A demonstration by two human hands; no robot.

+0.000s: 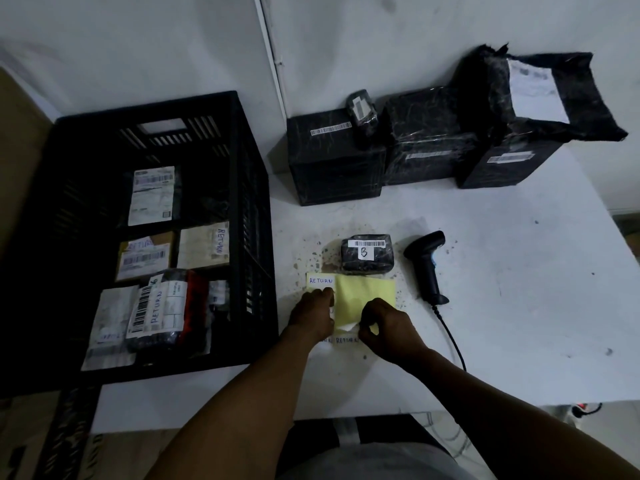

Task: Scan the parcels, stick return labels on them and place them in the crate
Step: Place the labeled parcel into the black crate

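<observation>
A: Near the front edge of the table (pixel 519 306), both hands work on the label sheet (pixel 367 292). Left hand (pixel 313 315) is pressed down on the sheet's left side, fingers together, just under a label that reads RETURN. Right hand (pixel 388 332) pinches a white corner of one label (pixel 346 327) betw. thumb and forefinger, lifting it from the yellow backing.

B: So the step is peeling, I think. How to do it well?

A: Keep the left hand flat so the backing does not rise w/ the label. Pull low and slow, almost along the sheet, so the label does not curl or tear. Hold only by the edge, so the glue side stays clean.

B: And where it goes?

A: Small parcel (pixel 367 254), black wrap, marked "B", lies just behind the sheet, toward the table middle. It has a barcode strip on top. Probably best to stick the label beside that strip, not over it.

B: Scanner?

A: Scanner (pixel 427 265) lies on the table just right of the parcel, cable running to the front edge. Nobody holds it.

B: Then the crate?

A: Crate (pixel 252 209) stands at the left edge, w/ several labelled parcels already inside. More black parcels (pixel 336 161) wait at the back edge, so the task is approx. midway, in my judgement.
</observation>
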